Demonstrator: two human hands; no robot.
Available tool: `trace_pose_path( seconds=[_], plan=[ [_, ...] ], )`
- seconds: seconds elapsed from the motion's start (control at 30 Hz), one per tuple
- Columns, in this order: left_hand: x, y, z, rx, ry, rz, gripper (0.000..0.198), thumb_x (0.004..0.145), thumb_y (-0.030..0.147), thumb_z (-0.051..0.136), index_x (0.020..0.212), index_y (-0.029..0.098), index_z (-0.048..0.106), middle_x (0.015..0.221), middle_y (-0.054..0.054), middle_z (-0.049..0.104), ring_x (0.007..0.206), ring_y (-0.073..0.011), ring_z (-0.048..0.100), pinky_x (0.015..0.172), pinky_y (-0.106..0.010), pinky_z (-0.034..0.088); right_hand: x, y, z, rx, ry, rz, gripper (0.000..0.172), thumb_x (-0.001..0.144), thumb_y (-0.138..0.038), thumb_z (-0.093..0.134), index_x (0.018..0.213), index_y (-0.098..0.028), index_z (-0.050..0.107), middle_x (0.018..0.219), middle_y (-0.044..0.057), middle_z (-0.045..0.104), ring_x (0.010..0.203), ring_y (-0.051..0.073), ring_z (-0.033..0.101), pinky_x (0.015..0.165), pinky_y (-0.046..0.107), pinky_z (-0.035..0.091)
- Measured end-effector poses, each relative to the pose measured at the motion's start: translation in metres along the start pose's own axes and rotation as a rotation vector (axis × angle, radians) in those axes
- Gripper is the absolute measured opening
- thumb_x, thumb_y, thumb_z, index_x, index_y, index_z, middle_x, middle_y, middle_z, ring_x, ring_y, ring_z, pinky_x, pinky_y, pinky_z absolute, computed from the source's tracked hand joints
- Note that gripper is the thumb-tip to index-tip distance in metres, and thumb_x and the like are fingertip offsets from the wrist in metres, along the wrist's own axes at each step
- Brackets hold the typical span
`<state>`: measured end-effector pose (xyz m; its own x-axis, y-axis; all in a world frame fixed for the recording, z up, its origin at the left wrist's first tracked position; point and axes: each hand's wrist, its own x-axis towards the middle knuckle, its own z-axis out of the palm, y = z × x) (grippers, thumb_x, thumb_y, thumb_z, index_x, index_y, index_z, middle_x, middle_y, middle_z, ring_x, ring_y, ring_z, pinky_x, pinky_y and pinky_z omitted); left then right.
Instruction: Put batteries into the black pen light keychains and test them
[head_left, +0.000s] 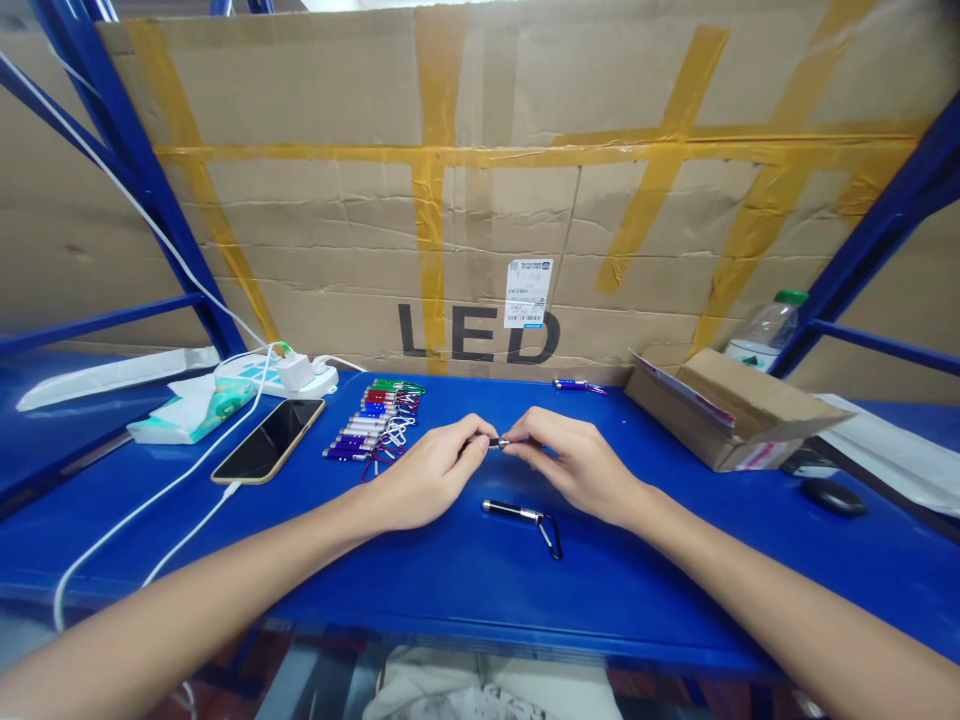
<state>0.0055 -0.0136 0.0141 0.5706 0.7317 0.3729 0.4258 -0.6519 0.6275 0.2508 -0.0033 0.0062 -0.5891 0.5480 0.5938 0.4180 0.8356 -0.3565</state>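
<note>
Above the middle of the blue table, my left hand [435, 470] and my right hand [574, 455] meet fingertip to fingertip. Both are closed in a pinch on a small black-and-silver piece [494, 443], mostly hidden by my fingers; its kind is too small to make out. Just below them lies a slim black keychain flashlight [514, 511] with a silver band and a black carabiner [553, 537]. To the left of my left hand, several similar keychain flashlights [367, 421] in green, red, blue, silver and purple lie in a row, clips towards the right.
A phone [268, 442] on a white cable, a tissue pack [196, 408] and a power strip [296, 375] lie left. At the back is a blue-purple flashlight [571, 385]. An open cardboard box [720, 415], black mouse [832, 497] and bottle [765, 335] stand right. Cardboard [337, 240] walls the back.
</note>
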Motion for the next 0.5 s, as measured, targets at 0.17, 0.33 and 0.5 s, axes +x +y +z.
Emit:
trace_pose_path(
  seconds=[0.17,0.33,0.5],
  plan=[
    [0.002,-0.01,0.004,0.002,0.084,0.044,0.02,0.112,0.034,0.049,0.118,0.021,0.063,0.113,-0.006,0.074,0.103,-0.0218,0.07,0.092,-0.035,0.054,0.0,0.001,-0.002,-0.021,0.017,0.011,0.019,0.112,-0.033,0.054,0.106,-0.024,0.069,0.098,0.007,0.073,0.088,0.021,0.068,0.081,0.032,0.051],
    [0.006,-0.02,0.004,0.002,0.093,0.042,0.019,0.109,0.034,0.055,0.112,0.02,0.068,0.107,-0.005,0.076,0.097,-0.0212,0.071,0.087,-0.033,0.053,-0.001,0.003,-0.001,-0.015,0.014,0.006,0.019,0.112,-0.033,0.055,0.104,-0.023,0.069,0.097,0.007,0.074,0.086,0.021,0.068,0.08,0.033,0.051],
    [0.007,-0.025,0.003,-0.035,0.102,0.048,0.019,0.106,0.034,0.062,0.109,0.019,0.073,0.101,-0.005,0.078,0.089,-0.0201,0.071,0.078,-0.031,0.053,-0.001,0.002,0.001,0.007,0.016,0.043,0.022,0.112,-0.036,0.054,0.102,-0.024,0.069,0.096,0.007,0.074,0.086,0.021,0.069,0.079,0.033,0.052]
  ],
)
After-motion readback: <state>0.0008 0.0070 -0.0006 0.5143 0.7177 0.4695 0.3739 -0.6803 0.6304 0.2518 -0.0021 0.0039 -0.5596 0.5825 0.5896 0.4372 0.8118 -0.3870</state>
